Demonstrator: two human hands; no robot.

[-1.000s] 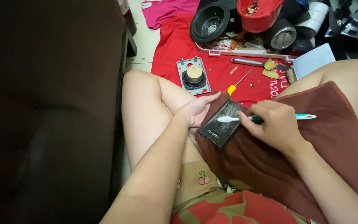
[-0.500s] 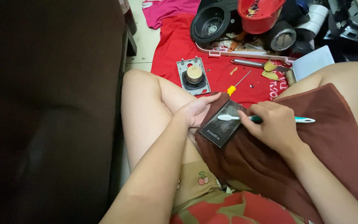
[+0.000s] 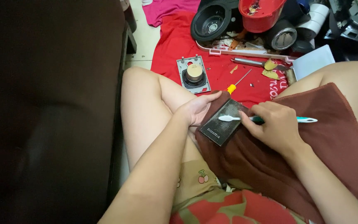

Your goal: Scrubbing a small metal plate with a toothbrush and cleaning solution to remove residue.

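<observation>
A dark rectangular mesh panel (image 3: pixel 219 126) lies tilted on a brown towel (image 3: pixel 311 153) draped over my lap. My left hand (image 3: pixel 197 108) holds the panel by its upper left edge, thumb along the top. My right hand (image 3: pixel 272 126) grips a white and teal toothbrush (image 3: pixel 307 120), whose white head rests flat on the middle of the panel, bristles down.
On the red cloth (image 3: pixel 175 45) ahead lie a grey speaker unit (image 3: pixel 194 75), a yellow-handled screwdriver (image 3: pixel 237 83), a metal tool (image 3: pixel 249 62), a black round housing (image 3: pixel 211 23), a red tub (image 3: pixel 262 14) and white paper (image 3: pixel 311 62). A dark sofa side (image 3: pixel 46 112) fills the left.
The brush head has shifted slightly along the panel under my right hand. My left hand has stayed in place on the panel.
</observation>
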